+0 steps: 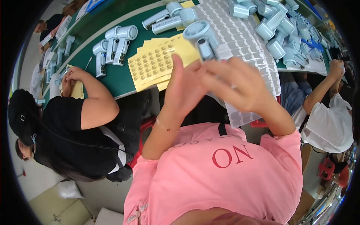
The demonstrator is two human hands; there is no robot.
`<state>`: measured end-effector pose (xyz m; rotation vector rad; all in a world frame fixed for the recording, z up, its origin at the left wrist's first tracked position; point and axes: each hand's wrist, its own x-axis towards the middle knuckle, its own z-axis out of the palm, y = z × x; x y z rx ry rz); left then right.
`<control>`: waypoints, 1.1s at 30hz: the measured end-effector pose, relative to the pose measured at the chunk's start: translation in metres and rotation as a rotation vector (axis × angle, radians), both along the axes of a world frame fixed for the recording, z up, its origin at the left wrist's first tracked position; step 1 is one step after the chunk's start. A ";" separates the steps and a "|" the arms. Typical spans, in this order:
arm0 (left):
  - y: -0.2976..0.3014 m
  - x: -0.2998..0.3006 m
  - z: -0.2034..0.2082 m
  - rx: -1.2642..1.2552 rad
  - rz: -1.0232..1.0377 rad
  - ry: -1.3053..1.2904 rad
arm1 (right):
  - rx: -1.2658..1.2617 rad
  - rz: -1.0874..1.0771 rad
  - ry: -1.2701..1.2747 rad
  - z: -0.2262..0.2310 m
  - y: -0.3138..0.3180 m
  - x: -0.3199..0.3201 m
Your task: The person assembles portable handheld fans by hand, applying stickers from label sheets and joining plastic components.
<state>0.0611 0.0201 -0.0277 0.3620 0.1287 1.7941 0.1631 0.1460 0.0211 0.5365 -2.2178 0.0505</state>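
My left hand point(185, 84) is raised over the table's near edge, its thumb stretched upward, with nothing visible in it. My right hand point(240, 84) reaches across to it, fingers spread and blurred by motion. The fingertips of both hands overlap, so I cannot tell whether something small is between them. Just beyond them a light blue handheld fan point(197, 30) lies with its round head toward me. Left of my hands is a stack of yellow sticker sheets point(150, 62) with rows of small labels. A grey-white sheet of silvery labels point(240, 41) spreads out to the right.
Several blue fans point(122, 39) lie on the green tabletop point(84, 56) at left; more fans point(174, 17) lie at the back. A large heap of fan parts point(288, 33) fills the right side. Co-workers sit close by, one in black point(71, 127), one in white point(326, 120).
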 end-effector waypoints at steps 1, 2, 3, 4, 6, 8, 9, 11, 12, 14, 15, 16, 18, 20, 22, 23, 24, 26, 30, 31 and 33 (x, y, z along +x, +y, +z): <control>0.010 0.011 0.009 -0.299 0.186 -0.030 | 0.043 0.042 -0.018 -0.009 -0.001 0.000; 0.014 0.011 0.001 -0.307 0.185 -0.039 | 0.085 0.085 -0.037 -0.018 -0.002 0.000; 0.019 0.007 -0.011 -0.293 0.177 -0.021 | 0.078 0.086 -0.046 -0.024 -0.004 0.003; 0.021 0.003 -0.021 -0.284 0.181 -0.002 | -0.294 0.102 -0.144 -0.030 -0.007 0.010; 0.018 -0.007 -0.020 -0.378 0.306 0.082 | -0.567 0.075 -0.389 -0.041 0.004 0.036; 0.012 -0.023 -0.032 -0.268 0.338 0.138 | -0.472 0.046 -0.532 -0.058 0.022 0.069; 0.013 -0.027 -0.031 -0.263 0.318 0.119 | -0.353 -0.009 -0.695 -0.073 0.022 0.086; 0.013 -0.030 -0.027 -0.291 0.314 0.107 | -0.231 -0.050 -0.856 -0.092 0.016 0.098; 0.012 -0.029 -0.025 -0.312 0.313 0.098 | -0.225 -0.077 -0.837 -0.095 0.013 0.101; 0.013 -0.026 -0.026 -0.288 0.302 0.097 | -0.200 -0.108 -0.804 -0.096 0.012 0.102; 0.012 -0.024 -0.026 -0.303 0.279 0.064 | -0.169 -0.104 -0.815 -0.094 0.010 0.102; 0.011 -0.021 -0.026 -0.313 0.258 0.035 | -0.134 -0.101 -0.823 -0.092 0.009 0.099; 0.012 -0.017 -0.024 -0.307 0.264 0.057 | -0.112 -0.111 -0.824 -0.091 0.010 0.098; 0.010 -0.014 -0.025 -0.329 0.261 0.096 | -0.115 -0.100 -0.864 -0.090 0.007 0.100; 0.008 -0.010 -0.024 -0.319 0.276 0.126 | -0.111 -0.116 -0.851 -0.092 0.008 0.103; 0.006 -0.010 -0.023 -0.324 0.277 0.113 | -0.142 -0.091 -0.790 -0.092 0.008 0.104; 0.006 -0.010 -0.022 -0.332 0.276 0.099 | -0.173 -0.066 -0.729 -0.092 0.009 0.105; 0.005 -0.012 -0.019 -0.326 0.277 0.106 | -0.122 -0.061 -0.734 -0.092 0.011 0.108; 0.008 -0.018 -0.013 -0.349 0.319 0.132 | -0.068 -0.016 -0.668 -0.088 0.016 0.110; 0.008 -0.021 -0.010 -0.338 0.316 0.100 | -0.061 0.000 -0.658 -0.086 0.016 0.109; 0.006 -0.025 -0.007 -0.290 0.301 0.007 | -0.110 0.020 -0.742 -0.079 0.021 0.112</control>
